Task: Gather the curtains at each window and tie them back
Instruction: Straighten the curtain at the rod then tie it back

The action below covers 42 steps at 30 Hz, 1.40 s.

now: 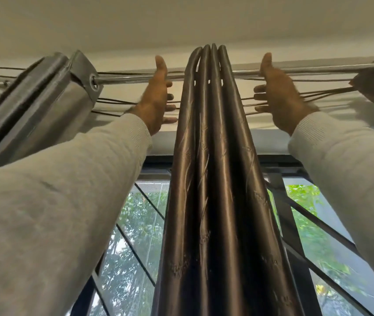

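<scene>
High at the rod [295, 70], left hand [156, 96] and right hand [277, 96] flank the gathered brown curtain [208, 156], fingers straight, palms inward, apparently just beside its folds, gripping nothing.

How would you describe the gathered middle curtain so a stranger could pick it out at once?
Find the metal rod running under the ceiling. At its centre, between the open left hand and right hand, hangs the dark brown curtain. Unlike the grey curtain bunched at far left, it is glossy, tightly pleated and covers the window's middle.
</scene>
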Tool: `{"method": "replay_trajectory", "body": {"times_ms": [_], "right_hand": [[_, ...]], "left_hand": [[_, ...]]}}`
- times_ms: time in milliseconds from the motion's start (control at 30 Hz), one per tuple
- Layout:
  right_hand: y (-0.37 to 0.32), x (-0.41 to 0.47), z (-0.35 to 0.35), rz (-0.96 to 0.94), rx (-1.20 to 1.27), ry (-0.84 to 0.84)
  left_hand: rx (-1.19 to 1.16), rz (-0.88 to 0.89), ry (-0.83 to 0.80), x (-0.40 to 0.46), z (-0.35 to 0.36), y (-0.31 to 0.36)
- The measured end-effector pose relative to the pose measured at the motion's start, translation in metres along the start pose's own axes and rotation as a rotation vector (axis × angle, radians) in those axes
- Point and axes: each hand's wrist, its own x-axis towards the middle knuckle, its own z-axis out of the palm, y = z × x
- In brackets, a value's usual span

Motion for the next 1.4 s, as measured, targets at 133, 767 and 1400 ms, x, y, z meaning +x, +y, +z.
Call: {"method": "replay_trajectory", "body": {"times_ms": [133, 767, 1400], "right_hand": [[0.002, 0.023, 0.037, 0.015, 0.083, -0.143], [0.016, 0.005, 0.072, -0.117, 0.155, -0.197], [0.035, -0.061, 0.06, -0.012, 0.332, -0.186]], "left_hand": [[0.01, 0.032, -0.056, 0.028, 0.021, 0.001], [-0.1, 0.114, -0.118, 0.025, 0.033, -0.018], [-0.239, 0.124, -0.176, -0.046, 0.034, -0.043]]}}
